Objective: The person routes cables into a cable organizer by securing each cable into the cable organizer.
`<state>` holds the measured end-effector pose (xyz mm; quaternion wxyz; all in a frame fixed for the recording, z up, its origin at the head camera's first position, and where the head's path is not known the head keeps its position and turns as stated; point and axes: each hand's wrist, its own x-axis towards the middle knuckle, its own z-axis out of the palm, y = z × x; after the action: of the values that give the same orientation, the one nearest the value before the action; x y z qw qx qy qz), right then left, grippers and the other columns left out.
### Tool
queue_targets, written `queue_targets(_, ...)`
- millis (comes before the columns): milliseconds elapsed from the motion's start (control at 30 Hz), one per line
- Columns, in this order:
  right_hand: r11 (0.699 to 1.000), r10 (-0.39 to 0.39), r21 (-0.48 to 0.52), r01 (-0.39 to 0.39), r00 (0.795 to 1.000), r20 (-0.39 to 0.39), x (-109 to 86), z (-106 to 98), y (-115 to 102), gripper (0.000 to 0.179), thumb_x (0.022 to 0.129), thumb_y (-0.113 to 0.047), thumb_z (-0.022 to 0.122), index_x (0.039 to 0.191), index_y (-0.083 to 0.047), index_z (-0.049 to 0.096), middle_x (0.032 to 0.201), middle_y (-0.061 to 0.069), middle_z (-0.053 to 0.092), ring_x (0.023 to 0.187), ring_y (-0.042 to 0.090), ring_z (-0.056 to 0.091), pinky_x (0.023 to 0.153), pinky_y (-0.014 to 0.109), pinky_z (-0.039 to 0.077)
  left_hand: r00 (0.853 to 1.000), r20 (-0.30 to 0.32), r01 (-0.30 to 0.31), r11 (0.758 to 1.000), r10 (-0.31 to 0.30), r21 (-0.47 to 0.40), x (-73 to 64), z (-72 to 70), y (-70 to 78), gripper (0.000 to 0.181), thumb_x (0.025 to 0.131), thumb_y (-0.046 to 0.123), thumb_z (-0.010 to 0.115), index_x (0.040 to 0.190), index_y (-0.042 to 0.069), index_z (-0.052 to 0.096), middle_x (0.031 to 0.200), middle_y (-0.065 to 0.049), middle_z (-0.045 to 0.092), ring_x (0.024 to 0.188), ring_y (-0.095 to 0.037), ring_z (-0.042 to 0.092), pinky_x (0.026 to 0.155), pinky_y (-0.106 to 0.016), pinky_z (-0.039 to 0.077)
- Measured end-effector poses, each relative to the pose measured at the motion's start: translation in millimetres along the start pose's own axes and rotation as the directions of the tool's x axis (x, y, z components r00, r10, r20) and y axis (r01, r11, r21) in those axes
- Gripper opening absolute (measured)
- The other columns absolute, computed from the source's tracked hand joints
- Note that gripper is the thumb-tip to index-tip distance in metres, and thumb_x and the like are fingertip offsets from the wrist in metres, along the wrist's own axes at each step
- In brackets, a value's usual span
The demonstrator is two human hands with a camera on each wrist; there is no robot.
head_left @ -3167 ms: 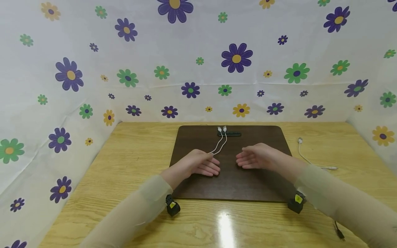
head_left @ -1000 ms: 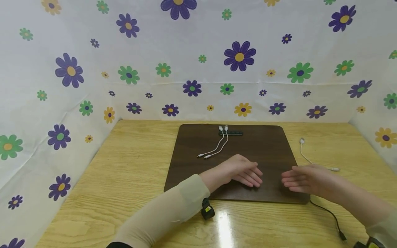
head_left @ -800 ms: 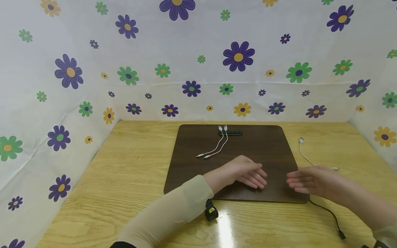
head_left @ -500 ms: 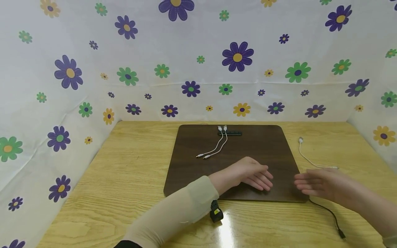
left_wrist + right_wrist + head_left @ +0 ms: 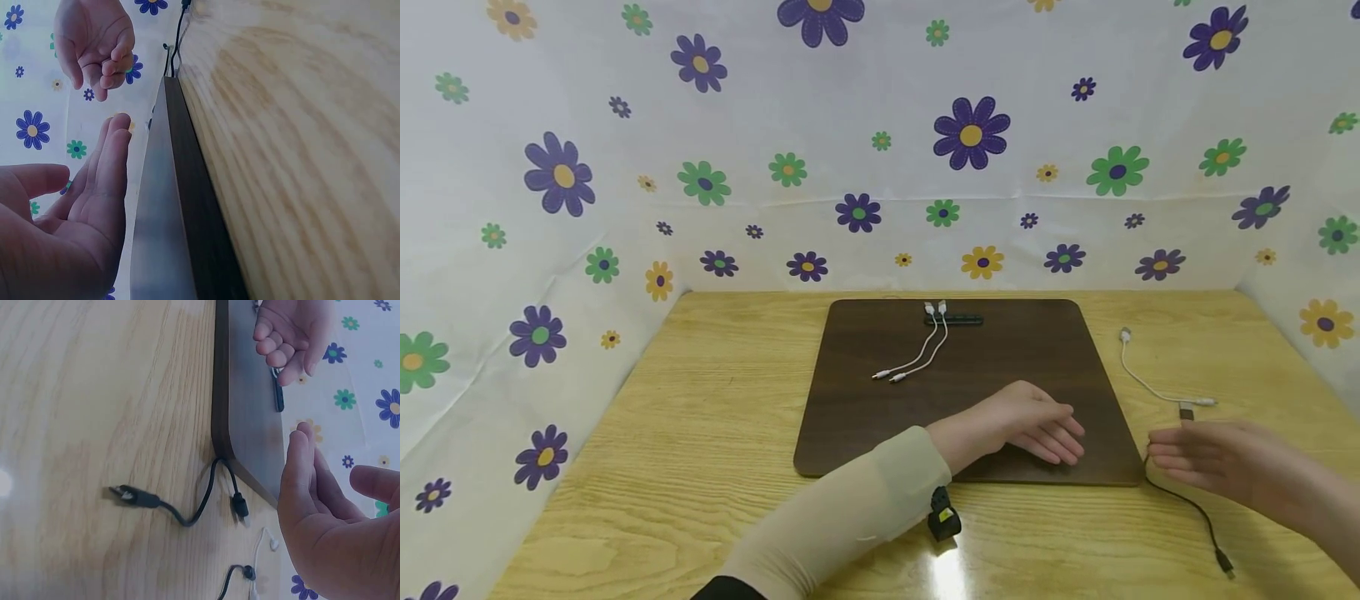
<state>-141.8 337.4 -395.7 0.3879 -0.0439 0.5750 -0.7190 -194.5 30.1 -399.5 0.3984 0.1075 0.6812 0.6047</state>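
My left hand (image 5: 1026,421) is held over the right part of a dark brown board (image 5: 1000,367), fingers extended and holding nothing. Off the board's right edge, my right hand (image 5: 1232,458) hovers with straight fingers, palm facing the left hand. Below it a black charging cable (image 5: 1198,507) lies on the table. The right wrist view shows its small plug (image 5: 134,497) and a second black cable (image 5: 230,581). Just behind the right hand are a black USB plug (image 5: 1186,411) and a white USB cable (image 5: 1142,382).
Two white USB cables (image 5: 925,346) lie side by side on the board, their upper ends at a dark cable-holder strip (image 5: 966,320). The board rests on a wooden table (image 5: 722,400). A flowered cloth (image 5: 880,167) stands behind and at the sides.
Both hands have moved right, away from the two white cables, whose lower ends now show. Most recently the right hand has cleared the board's edge, and the black USB plug has come into view.
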Motion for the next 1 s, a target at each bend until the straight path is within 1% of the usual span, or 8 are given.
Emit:
queue_targets(133,0.999,-0.007,0.038,0.007,1.0,0.014,-7.5,-6.1,5.5,0.056,0.119,-0.014,0.02,0.122,-0.016,0.076,0.126,0.0,0.078,0.117,0.012,0.075,0.103,0.028,0.06,1.0,-0.002,0.001,1.0,-0.001,-0.011,1.2,7.3,2.1,0.035,0.112,0.016,0.054,0.117,-0.011,0.076,0.112,-0.032,0.076,0.114,-0.046,0.073,0.08,-0.037,0.068)
queue_targets(333,0.999,0.019,0.044,-0.017,0.998,-0.058,-20.3,-11.6,11.4,0.052,0.119,-0.016,0.022,0.119,-0.017,0.074,0.123,-0.002,0.077,0.114,0.013,0.076,0.103,0.029,0.061,1.0,-0.003,-0.013,1.0,0.013,0.002,4.4,16.0,2.1,0.033,0.111,0.014,0.056,0.116,-0.011,0.076,0.11,-0.032,0.077,0.113,-0.047,0.073,0.078,-0.036,0.068)
queue_targets(533,0.998,0.069,0.011,-0.068,0.986,-0.155,-30.5,-18.8,14.4,0.045,0.119,-0.019,0.027,0.127,-0.008,0.07,0.123,-0.006,0.076,0.113,0.014,0.076,0.104,0.032,0.061,0.999,-0.015,-0.04,0.999,0.04,0.034,11.0,22.8,3.0,0.03,0.11,0.012,0.057,0.114,-0.011,0.077,0.107,-0.029,0.078,0.109,-0.044,0.076,0.073,-0.033,0.068)
queue_targets(600,0.995,0.092,-0.03,-0.1,0.976,-0.196,-32.9,-21.9,15.5,0.044,0.119,-0.021,0.03,0.134,0.0,0.066,0.122,-0.008,0.076,0.112,0.012,0.076,0.104,0.033,0.061,0.999,-0.019,-0.049,0.998,0.05,0.045,13.0,25.1,4.6,0.029,0.109,0.011,0.058,0.114,-0.01,0.077,0.107,-0.029,0.078,0.108,-0.044,0.076,0.074,-0.033,0.068)
queue_targets(667,0.991,0.103,-0.06,-0.118,0.972,-0.211,-35.6,-24.5,17.6,0.044,0.119,-0.022,0.032,0.135,0.002,0.065,0.122,-0.01,0.075,0.111,0.01,0.076,0.102,0.032,0.061,0.998,-0.032,-0.055,0.997,0.056,0.053,15.5,28.7,6.4,0.026,0.108,0.009,0.06,0.114,-0.01,0.077,0.107,-0.029,0.079,0.107,-0.043,0.077,0.075,-0.034,0.068)
queue_targets(733,0.992,0.096,-0.062,-0.11,0.976,-0.193,-38.2,-26.6,20.9,0.045,0.119,-0.021,0.031,0.133,-0.001,0.068,0.122,-0.012,0.076,0.111,0.009,0.076,0.101,0.03,0.062,0.997,-0.043,-0.062,0.996,0.064,0.066,17.2,32.6,8.4,0.024,0.107,0.007,0.062,0.114,-0.009,0.078,0.106,-0.029,0.079,0.106,-0.043,0.077,0.076,-0.036,0.068)
queue_targets(833,0.994,0.073,-0.063,-0.084,0.985,-0.157,-42.5,-27.0,27.0,0.046,0.119,-0.018,0.029,0.125,-0.007,0.074,0.121,-0.011,0.077,0.111,0.009,0.076,0.099,0.027,0.062,0.995,-0.06,-0.072,0.993,0.078,0.092,20.6,39.8,10.3,0.022,0.105,0.006,0.064,0.112,-0.008,0.079,0.103,-0.027,0.079,0.101,-0.041,0.079,0.074,-0.034,0.068)
queue_targets(1000,0.987,0.075,-0.13,-0.095,0.986,-0.149,-47.6,-27.0,33.0,0.05,0.119,-0.018,0.027,0.133,0.008,0.067,0.122,-0.012,0.076,0.111,0.006,0.075,0.097,0.024,0.062,0.992,-0.084,-0.081,0.988,0.093,0.13,26.1,49.4,12.1,0.019,0.104,0.006,0.067,0.106,-0.007,0.08,0.097,-0.024,0.081,0.088,-0.035,0.081,0.066,-0.029,0.066)
